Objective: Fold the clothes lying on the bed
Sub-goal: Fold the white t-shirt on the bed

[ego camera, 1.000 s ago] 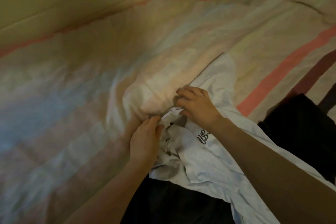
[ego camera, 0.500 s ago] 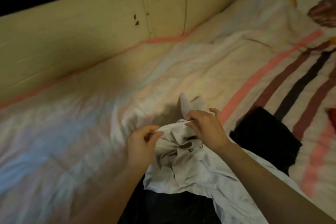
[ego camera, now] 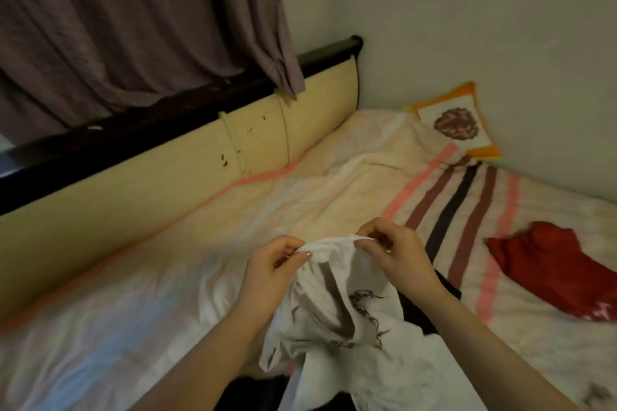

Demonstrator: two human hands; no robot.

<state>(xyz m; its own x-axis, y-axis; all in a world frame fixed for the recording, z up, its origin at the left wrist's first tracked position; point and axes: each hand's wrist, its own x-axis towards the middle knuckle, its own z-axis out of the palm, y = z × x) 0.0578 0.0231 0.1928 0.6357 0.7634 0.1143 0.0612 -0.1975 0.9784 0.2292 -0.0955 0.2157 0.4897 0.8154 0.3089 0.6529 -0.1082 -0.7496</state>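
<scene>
Since a second ago you have lifted the white shirt (ego camera: 337,320) off the bed (ego camera: 167,277); left hand (ego camera: 270,272) and right hand (ego camera: 395,259) each pinch its top edge. It hangs bunched over dark clothes: spread it flat before folding.

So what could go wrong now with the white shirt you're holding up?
1. Both hands, left hand and right hand, only pinch the top edge of the white shirt, so it might slip.
2. The shirt hangs bunched and twisted, so a fold could come out crooked.
3. Its lower part lies on dark clothes, which could get dragged along. The red garment lies apart, so it is probably safe.
</scene>
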